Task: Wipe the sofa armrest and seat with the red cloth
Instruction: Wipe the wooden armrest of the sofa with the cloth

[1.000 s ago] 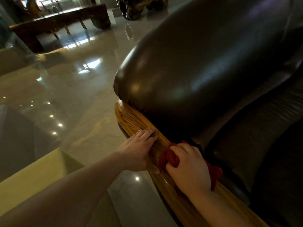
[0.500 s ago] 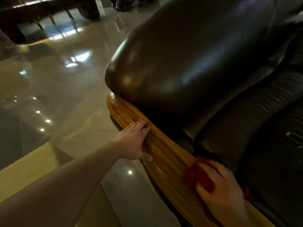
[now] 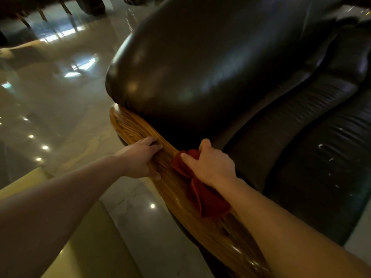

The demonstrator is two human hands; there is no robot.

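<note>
The sofa's wooden armrest rail runs from centre left down to the bottom right, with a bulging dark leather arm cushion above it. My right hand presses the red cloth onto the rail; the cloth trails back under my wrist. My left hand lies flat on the rail just left of the cloth, fingers over the top and thumb on the outer edge. The dark leather seat lies to the right, with small white specks on it.
A glossy tiled floor with light reflections spreads to the left. A yellowish flat surface sits at the bottom left below my left arm. Dark wooden furniture legs stand at the far top left.
My right hand slid the cloth down the rail towards me, then back up next to my left hand. The left hand stayed on the rail.
</note>
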